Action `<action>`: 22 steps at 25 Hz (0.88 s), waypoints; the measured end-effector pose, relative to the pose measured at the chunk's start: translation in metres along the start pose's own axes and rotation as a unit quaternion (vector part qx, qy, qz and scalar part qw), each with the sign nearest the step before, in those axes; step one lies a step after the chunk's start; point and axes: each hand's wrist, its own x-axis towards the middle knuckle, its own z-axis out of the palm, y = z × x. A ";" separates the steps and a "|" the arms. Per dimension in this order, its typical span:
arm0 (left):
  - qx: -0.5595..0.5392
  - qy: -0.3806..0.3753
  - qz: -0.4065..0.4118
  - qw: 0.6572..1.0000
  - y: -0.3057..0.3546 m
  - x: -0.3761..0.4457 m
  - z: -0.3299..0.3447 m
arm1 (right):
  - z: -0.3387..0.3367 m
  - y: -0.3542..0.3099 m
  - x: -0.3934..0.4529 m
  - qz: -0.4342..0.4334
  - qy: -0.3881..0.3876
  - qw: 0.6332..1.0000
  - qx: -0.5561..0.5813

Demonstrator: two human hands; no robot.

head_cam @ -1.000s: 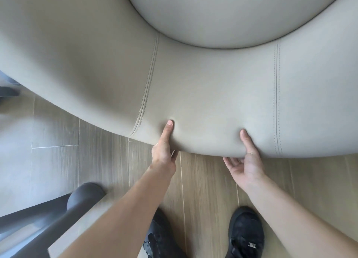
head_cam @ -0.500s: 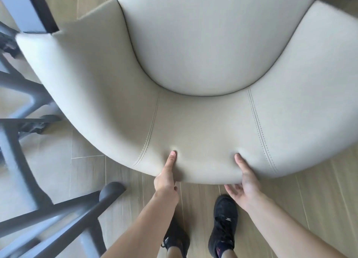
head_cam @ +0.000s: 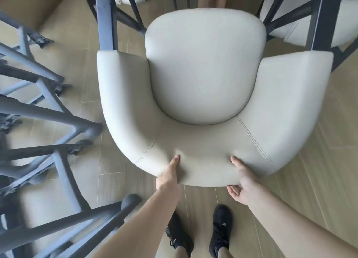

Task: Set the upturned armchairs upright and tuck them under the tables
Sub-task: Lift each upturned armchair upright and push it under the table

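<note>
both hands grip the top of the backrest: left hand (head_cam: pixel 168 177) and right hand (head_cam: pixel 244 184), thumbs dimpling soft padding. the armchair (head_cam: pixel 209 94) stands upright on the floor, facing dark table legs (head_cam: pixel 105 17); probably bulky, so holding the firm back edge suits pushing

You have nothing to read here: no text, label, brand, number or sign can be made out. The small pale mark on the black shoe (head_cam: pixel 222 234) just below your right hand (head_cam: pixel 244 186) is too small to tell.
</note>
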 end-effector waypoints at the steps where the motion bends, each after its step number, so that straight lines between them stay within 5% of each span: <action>1: -0.009 -0.001 0.004 1.000 0.009 -0.003 0.004 | 0.001 -0.009 -0.006 -0.009 -0.001 0.999 -0.038; 4: -0.013 -0.013 0.017 1.000 0.027 -0.011 0.013 | -0.010 -0.027 -0.029 -0.084 -0.007 0.948 -0.305; 5: -0.006 -0.025 0.013 1.000 0.033 -0.013 0.014 | -0.020 -0.028 -0.030 -0.209 0.038 0.870 -0.444; 7: 0.008 -0.049 -0.007 0.999 0.044 -0.018 0.013 | -0.037 -0.018 -0.020 -0.544 0.150 0.587 -0.581; 8: 0.026 -0.063 -0.025 0.997 0.049 -0.023 0.011 | -0.038 -0.014 -0.019 -0.615 0.160 0.482 -0.604; 9: 0.052 -0.074 -0.040 0.995 0.053 -0.030 0.008 | -0.035 -0.015 -0.017 -0.635 0.147 0.427 -0.627; 14: 0.222 -0.165 -0.020 0.961 0.064 -0.046 -0.017 | -0.022 -0.042 0.010 -0.612 0.067 0.338 -0.712; 15: 0.363 -0.197 0.008 0.911 0.067 -0.046 -0.027 | -0.023 -0.045 0.014 -0.613 0.059 0.333 -0.714; 17: 0.596 -0.237 0.181 0.745 0.077 -0.046 -0.046 | -0.022 -0.050 0.018 -0.620 0.046 0.328 -0.711; 20: 0.675 -0.129 0.564 0.459 0.095 -0.039 -0.046 | -0.021 -0.057 0.018 -0.636 0.036 0.305 -0.708; 22: 0.718 -0.059 0.619 0.314 0.108 -0.032 -0.031 | -0.021 -0.061 0.015 -0.642 0.035 0.295 -0.707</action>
